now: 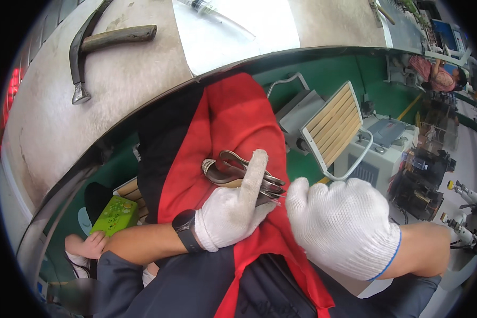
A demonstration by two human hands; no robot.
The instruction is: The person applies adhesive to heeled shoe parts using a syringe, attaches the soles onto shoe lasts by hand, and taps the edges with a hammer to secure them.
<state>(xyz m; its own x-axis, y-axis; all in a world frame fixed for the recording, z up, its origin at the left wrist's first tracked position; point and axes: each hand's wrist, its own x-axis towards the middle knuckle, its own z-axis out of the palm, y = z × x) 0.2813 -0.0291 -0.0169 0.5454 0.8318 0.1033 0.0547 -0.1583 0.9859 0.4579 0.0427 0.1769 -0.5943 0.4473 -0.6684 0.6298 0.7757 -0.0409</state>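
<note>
My left hand (230, 212), in a white knit glove, holds a bronze-coloured strappy sandal (222, 177) over my lap. Its looped, shiny straps and a beaded band show on the left; my fingers hide much of the rest. One left finger points up along the straps. Close by on the right, my right hand (344, 225) is gloved too and curled closed, its thumb side at the sandal's right edge. Thin pale strands show between the hands. What the right fingers hold, if anything, is hidden.
A wood-handled hammer (82, 58) and a white sheet (233, 32) lie on the worktable (116, 100) ahead. Another person's hand (93, 244) is beside a green box (114, 214) at left. A slatted chair (334, 124) and grey machine (387, 138) stand right.
</note>
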